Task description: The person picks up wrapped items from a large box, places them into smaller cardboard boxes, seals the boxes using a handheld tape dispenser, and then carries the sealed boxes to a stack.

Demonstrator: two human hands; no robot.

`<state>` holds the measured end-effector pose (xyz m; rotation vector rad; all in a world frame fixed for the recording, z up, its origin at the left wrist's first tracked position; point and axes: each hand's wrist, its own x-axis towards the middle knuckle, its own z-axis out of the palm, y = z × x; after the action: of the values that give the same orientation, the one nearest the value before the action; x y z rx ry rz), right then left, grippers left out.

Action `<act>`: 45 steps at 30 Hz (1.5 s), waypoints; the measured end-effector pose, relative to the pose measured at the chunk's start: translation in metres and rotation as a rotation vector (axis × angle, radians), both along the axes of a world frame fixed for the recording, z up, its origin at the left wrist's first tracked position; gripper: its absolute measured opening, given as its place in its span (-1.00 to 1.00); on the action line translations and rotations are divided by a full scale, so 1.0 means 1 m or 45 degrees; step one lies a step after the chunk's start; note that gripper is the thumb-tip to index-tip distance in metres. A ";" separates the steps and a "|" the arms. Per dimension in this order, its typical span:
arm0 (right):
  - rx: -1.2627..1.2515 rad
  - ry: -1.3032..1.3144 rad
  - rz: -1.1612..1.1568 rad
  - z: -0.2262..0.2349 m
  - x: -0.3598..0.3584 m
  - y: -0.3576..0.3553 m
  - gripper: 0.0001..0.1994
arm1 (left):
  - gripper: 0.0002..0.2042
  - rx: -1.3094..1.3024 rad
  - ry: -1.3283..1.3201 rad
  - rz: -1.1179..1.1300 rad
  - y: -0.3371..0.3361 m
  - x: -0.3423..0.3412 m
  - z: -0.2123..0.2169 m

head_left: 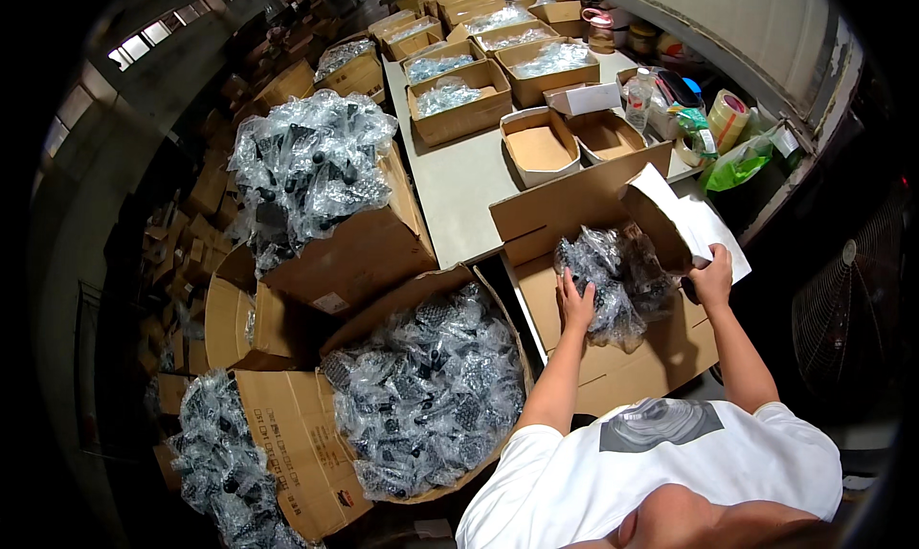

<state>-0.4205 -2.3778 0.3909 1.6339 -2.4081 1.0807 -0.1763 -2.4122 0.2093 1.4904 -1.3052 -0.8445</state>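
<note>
A flattened brown cardboard box (613, 362) lies in front of me, with a clear bubble-wrap bag of dark parts (613, 276) resting on it. My left hand (574, 303) presses on the left side of that bag. My right hand (711, 276) grips the edge of a small open carton with a white flap (675, 219), tilted over the bag's right side.
Large open cartons heaped with bagged dark parts stand to my left (426, 391) (316, 176) (225, 458). A grey table (459, 180) carries several small open boxes, a bottle (638, 99), tape rolls (728, 118) and a green bag (737, 166). A fan (842, 310) stands at right.
</note>
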 end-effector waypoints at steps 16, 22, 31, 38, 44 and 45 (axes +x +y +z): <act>0.461 -1.864 0.719 0.069 0.140 -0.156 -0.68 | -0.48 -0.118 -0.887 -0.990 0.180 -0.040 0.002; 0.580 -1.700 0.626 0.026 0.244 -0.269 -0.57 | -0.73 -0.832 -1.058 -0.499 0.219 -0.047 -0.052; 0.058 0.052 0.805 -0.015 0.072 -0.213 -0.68 | -0.65 -0.241 -1.003 -1.055 0.184 -0.045 0.043; 1.139 0.145 0.599 -0.065 -0.084 -0.058 -0.49 | -0.64 0.247 -0.753 -1.429 0.116 -0.036 0.127; 0.722 0.038 0.400 -0.120 -0.149 -0.083 -0.76 | -0.86 0.112 -1.116 -1.132 0.091 -0.075 0.127; 0.730 0.116 0.382 -0.121 -0.152 -0.094 -0.70 | -0.85 0.140 -1.115 -1.058 0.090 -0.078 0.122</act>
<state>-0.5724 -2.4722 0.2696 2.2008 -2.6212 0.3137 -0.2539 -2.3223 0.3314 1.4383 -2.6757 -0.7698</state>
